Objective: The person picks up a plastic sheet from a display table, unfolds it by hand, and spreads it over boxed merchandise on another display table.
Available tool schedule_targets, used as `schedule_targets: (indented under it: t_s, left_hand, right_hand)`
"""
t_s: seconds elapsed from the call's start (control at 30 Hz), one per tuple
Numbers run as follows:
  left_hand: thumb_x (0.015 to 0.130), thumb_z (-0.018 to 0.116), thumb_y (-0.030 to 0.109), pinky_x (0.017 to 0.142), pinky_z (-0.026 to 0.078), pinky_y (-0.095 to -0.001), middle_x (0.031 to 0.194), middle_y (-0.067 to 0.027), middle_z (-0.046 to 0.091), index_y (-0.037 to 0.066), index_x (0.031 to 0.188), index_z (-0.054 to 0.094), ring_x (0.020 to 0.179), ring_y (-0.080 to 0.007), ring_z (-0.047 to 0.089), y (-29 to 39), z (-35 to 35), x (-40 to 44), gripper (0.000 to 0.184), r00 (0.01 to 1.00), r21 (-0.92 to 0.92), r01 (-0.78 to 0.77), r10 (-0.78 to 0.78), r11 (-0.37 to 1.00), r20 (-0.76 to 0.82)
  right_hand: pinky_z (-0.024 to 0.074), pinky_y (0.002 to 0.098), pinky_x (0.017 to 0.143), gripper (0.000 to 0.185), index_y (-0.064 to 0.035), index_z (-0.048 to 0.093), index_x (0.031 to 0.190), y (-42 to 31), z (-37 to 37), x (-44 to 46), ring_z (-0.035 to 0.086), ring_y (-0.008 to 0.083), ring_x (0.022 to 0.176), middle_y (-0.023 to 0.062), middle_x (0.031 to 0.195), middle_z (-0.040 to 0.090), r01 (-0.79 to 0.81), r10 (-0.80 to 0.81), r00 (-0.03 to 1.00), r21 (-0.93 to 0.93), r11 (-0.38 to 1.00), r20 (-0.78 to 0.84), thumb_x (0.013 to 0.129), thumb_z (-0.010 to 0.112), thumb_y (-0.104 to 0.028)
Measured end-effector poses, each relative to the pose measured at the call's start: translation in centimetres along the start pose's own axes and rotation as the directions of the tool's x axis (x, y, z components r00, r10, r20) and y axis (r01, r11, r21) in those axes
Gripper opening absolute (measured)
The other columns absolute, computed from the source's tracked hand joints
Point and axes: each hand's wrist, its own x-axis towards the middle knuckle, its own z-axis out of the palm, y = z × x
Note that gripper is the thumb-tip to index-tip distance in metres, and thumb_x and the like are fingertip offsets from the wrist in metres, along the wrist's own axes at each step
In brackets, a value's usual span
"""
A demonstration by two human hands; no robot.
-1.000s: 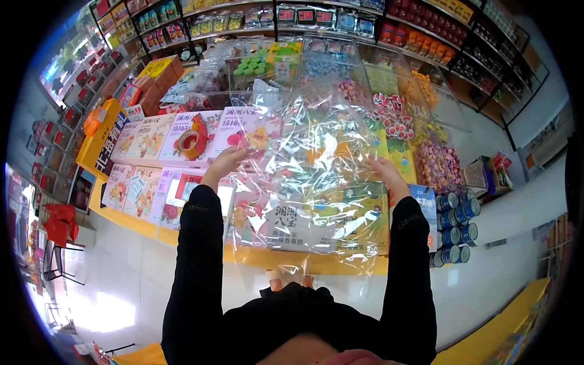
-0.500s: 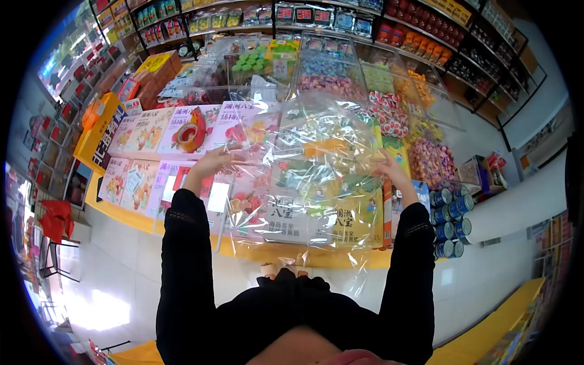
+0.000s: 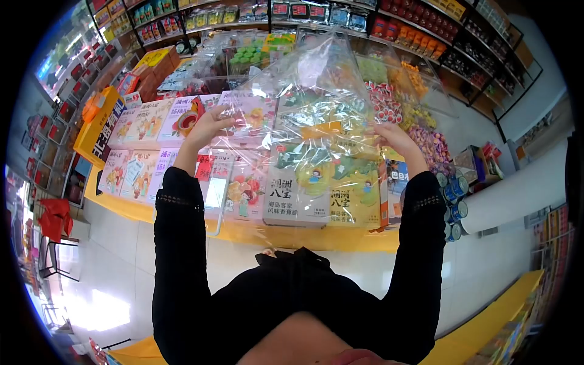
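A large clear plastic sheet (image 3: pixel 316 128) is stretched between my two hands, wrinkled and shiny, its top rising in a peak. My left hand (image 3: pixel 210 126) pinches its left side. On the opposite side my right hand (image 3: pixel 395 141) grips it with the fingertips. Through the film show a white-grey snack box (image 3: pixel 295 204), a yellow snack box (image 3: pixel 356 207) and pink fruit boxes (image 3: pixel 243 194). Partly behind my left hand, a red tape dispenser (image 3: pixel 190 118) rests on the lilac boxes.
A yellow-edged table (image 3: pixel 146 211) bears the boxes. Beyond lie clear bins of wrapped candies (image 3: pixel 383 100). Blue cans (image 3: pixel 457 210) are stacked at the right. A yellow carton (image 3: pixel 100 131) stands at the left, with stocked shelves (image 3: pixel 420 30) at the back.
The sheet has moved up and away from me, its lower edge lifting off the near boxes. Both hands have moved slightly farther forward, my left now in front of the tape dispenser.
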Motion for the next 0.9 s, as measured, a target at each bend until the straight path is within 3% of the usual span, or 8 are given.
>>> schedule_targets:
  t_s: [0.1, 0.13, 0.23, 0.47, 0.53, 0.67, 0.73, 0.9]
  left_hand:
    - [0.081, 0.052, 0.023, 0.077, 0.043, -0.0258, 0.104, -0.0058, 0.054, -0.001, 0.112, 0.045, 0.095, -0.0141, 0.052, 0.5, -0.6, -0.7, 0.04, 0.999, -0.21, -0.017, 0.024, 0.977, 0.028]
    - [0.081, 0.052, 0.023, 0.077, 0.043, -0.0258, 0.104, -0.0058, 0.054, -0.001, 0.112, 0.045, 0.095, -0.0141, 0.052, 0.4, -0.8, -0.9, 0.04, 0.999, -0.212, -0.016, 0.021, 0.977, 0.024]
    - [0.084, 0.048, 0.021, 0.078, 0.042, -0.0226, 0.107, -0.0055, 0.053, -0.001, 0.112, 0.045, 0.094, -0.0124, 0.052, -0.4, -1.5, -1.0, 0.036, 0.99, -0.223, -0.116, 0.13, 0.968, 0.049]
    - [0.084, 0.047, 0.016, 0.075, 0.042, -0.0198, 0.105, -0.0042, 0.054, -0.001, 0.115, 0.043, 0.087, -0.0081, 0.052, -0.1, -1.9, -3.2, 0.036, 0.986, -0.151, -0.163, 0.166, 0.975, 0.011]
    - [0.083, 0.048, 0.014, 0.074, 0.043, -0.0208, 0.102, -0.0057, 0.055, 0.001, 0.121, 0.035, 0.083, -0.0077, 0.052, -1.3, -3.1, -2.8, 0.042, 0.985, -0.077, -0.15, 0.156, 0.986, 0.068]
    - [0.082, 0.049, 0.011, 0.073, 0.044, -0.0227, 0.097, -0.0061, 0.056, 0.005, 0.127, 0.026, 0.081, -0.0083, 0.052, 0.1, -0.4, -4.7, 0.051, 0.959, -0.214, -0.276, 0.253, 0.937, -0.126]
    - [0.079, 0.051, 0.008, 0.073, 0.045, -0.0248, 0.097, -0.0072, 0.055, 0.007, 0.129, 0.021, 0.083, -0.0103, 0.052, -0.4, -0.8, -5.1, 0.059, 0.957, -0.065, -0.269, 0.259, 0.961, -0.129]
    - [0.077, 0.052, 0.004, 0.069, 0.047, -0.0253, 0.1, -0.0088, 0.055, 0.006, 0.128, 0.024, 0.083, -0.0129, 0.055, 0.5, 1.6, -7.3, 0.057, 0.943, -0.079, -0.333, 0.331, 0.939, -0.047]
  right_hand:
    - [0.0412, 0.0216, 0.066, 0.038, -0.0035, 0.049, 0.11, -0.5, 0.3, -0.9, 0.054, 0.0096, 0.076, 0.0051, 0.096, 0.058, 0.131, -0.135, 0.99, -0.08, 0.988, -0.044, 0.083, 0.047, -0.031]
    - [0.041, 0.0219, 0.068, 0.036, -0.0028, 0.05, 0.109, -0.6, 0.6, -1.3, 0.053, 0.01, 0.08, 0.0051, 0.096, 0.058, 0.185, -0.202, 0.976, -0.176, 0.967, -0.084, 0.084, 0.047, -0.028]
    - [0.0406, 0.0224, 0.071, 0.03, -0.0013, 0.053, 0.105, -0.2, 0.1, -1.8, 0.053, 0.0107, 0.082, 0.0044, 0.096, 0.058, 0.334, -0.35, 0.933, -0.172, 0.927, -0.079, 0.085, 0.045, -0.022]
    - [0.0405, 0.0215, 0.069, 0.024, -0.0005, 0.056, 0.097, 3.2, -2.1, -2.3, 0.053, 0.0096, 0.079, 0.0024, 0.088, 0.058, 0.35, -0.378, 0.882, -0.146, 0.925, -0.283, 0.084, 0.046, -0.018]
    - [0.0406, 0.0213, 0.068, 0.024, 0.0001, 0.053, 0.101, 3.7, -1.9, -2.4, 0.052, 0.009, 0.077, 0.0027, 0.084, 0.058, 0.431, -0.331, 0.866, 0.222, 0.875, -0.374, 0.084, 0.047, -0.016]
    - [0.0403, 0.0213, 0.069, 0.03, 0.0004, 0.046, 0.111, 1.7, -0.3, -4.4, 0.052, 0.0087, 0.078, 0.0027, 0.086, 0.058, 0.52, -0.385, 0.811, 0.243, 0.819, -0.439, 0.084, 0.047, -0.014]
    - [0.0401, 0.0219, 0.072, 0.037, 0.0001, 0.039, 0.118, 1.4, 0.0, -5.1, 0.052, 0.0092, 0.08, 0.0032, 0.092, 0.057, 0.563, -0.484, 0.785, 0.12, 0.818, -0.387, 0.084, 0.047, -0.011]
    - [0.0394, 0.0226, 0.076, 0.036, -0.0001, 0.04, 0.118, 0.8, 1.9, -6.0, 0.053, 0.0106, 0.084, 0.0058, 0.097, 0.057, 0.598, -0.552, 0.73, -0.014, 0.801, -0.403, 0.083, 0.047, -0.008]
